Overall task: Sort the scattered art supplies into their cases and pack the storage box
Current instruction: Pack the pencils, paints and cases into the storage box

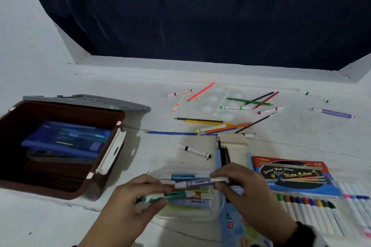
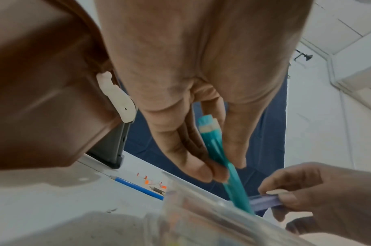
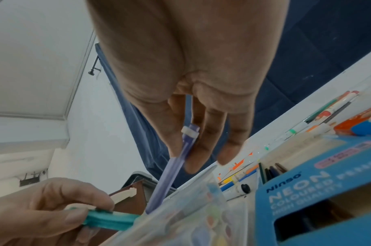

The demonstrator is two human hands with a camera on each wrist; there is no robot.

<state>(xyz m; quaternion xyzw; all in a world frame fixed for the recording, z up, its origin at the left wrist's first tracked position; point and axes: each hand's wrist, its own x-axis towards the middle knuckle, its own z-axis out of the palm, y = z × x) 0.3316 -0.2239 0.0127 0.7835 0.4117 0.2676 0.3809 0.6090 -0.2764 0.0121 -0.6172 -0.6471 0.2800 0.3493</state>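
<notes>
While both hands work over the clear case point(image 1: 188, 204), I have the teal highlighter point(image 1: 170, 196) pinched in my left hand point(image 1: 128, 204), thumb and fingertips point(image 2: 203, 173) closed round its barrel, its far end dipping into the case. My right hand point(image 1: 247, 190) has its grip closed on the purple highlighter point(image 1: 200, 182), held just above the teal one and crossing over the case's other markers. From the right wrist view, that purple barrel point(image 3: 171, 174) runs down from my fingers into the case mouth point(image 3: 193, 211).

Just right of my right-hand grip sits the blue pencil box point(image 3: 319, 191), flap open, a few dark pencils point(image 1: 223, 154) standing in it. Further right lies the red and blue water colour pack point(image 1: 291, 176), with a row of capped markers point(image 1: 307, 212) below it.

Beyond both grips, away from me on the tabletop point(image 1: 120, 78), loose pieces are scattered: a black-capped marker point(image 1: 194, 151) nearest, then a blue pencil point(image 1: 172, 133), yellow pencil point(image 1: 206, 122) and orange pencil point(image 1: 228, 128), a green marker point(image 1: 233, 107), a neon pink pencil point(image 1: 200, 92) and a purple pen point(image 1: 335, 114) well off to the right.

Left of my left-hand grip stands the brown storage box point(image 1: 18, 184), open, a blue case point(image 1: 66, 140) inside, its grey lid point(image 1: 88, 101) lying behind it.
</notes>
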